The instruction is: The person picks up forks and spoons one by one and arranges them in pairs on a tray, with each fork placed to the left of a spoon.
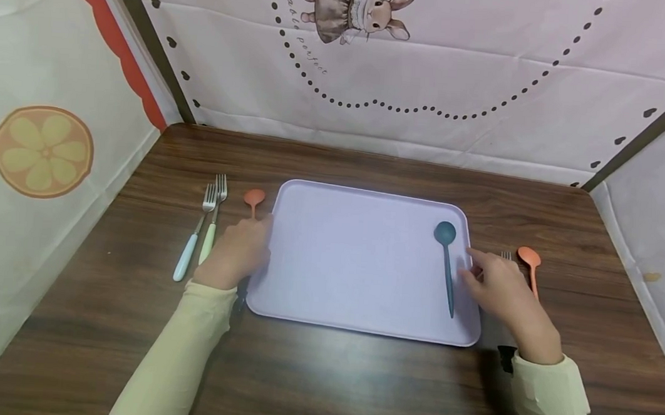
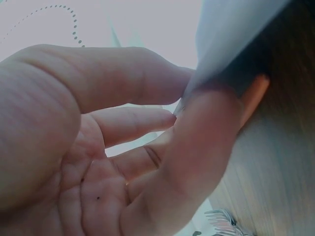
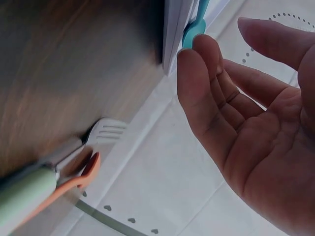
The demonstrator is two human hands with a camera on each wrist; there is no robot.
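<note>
Rabbit-printed pale cloth (image 1: pixel 459 51) behind, dark wood-grain tabletop (image 1: pixel 357 384) below, in the head view. At centre, flat over the wood, a pale lavender rectangular tray (image 1: pixel 347 258) with rounded corners and a low raised rim, apparently plastic; inside it, toward the right end, a dark teal long-handled spoon (image 1: pixel 447 267). At the left rim, a bare left hand (image 1: pixel 235 251); at the right rim, a bare right hand (image 1: pixel 500 285). Beyond the left end, a light-blue-handled metal fork (image 1: pixel 186 255), a pale-green-handled metal fork (image 1: pixel 209 242) and an orange spoon (image 1: pixel 254 197); beyond the right end, a second orange spoon (image 1: pixel 530 257) near a half-hidden metal fork (image 1: pixel 506 255).

Left wrist view: thumb against one face of the tray's edge, bent forefinger at the other, apparently in a pinch.

Right wrist view: fingers loosely bent close by the rim, thumb spread well away, nothing visibly grasped; contact with the rim impossible to tell.

By its thin walls, likely light and fairly stiff, perhaps slippery, unlikely to shatter. Best held mid-way along both short ends, thumbs over the rim, fingers beneath, and level, with a loose spoon liable to slide.
</note>
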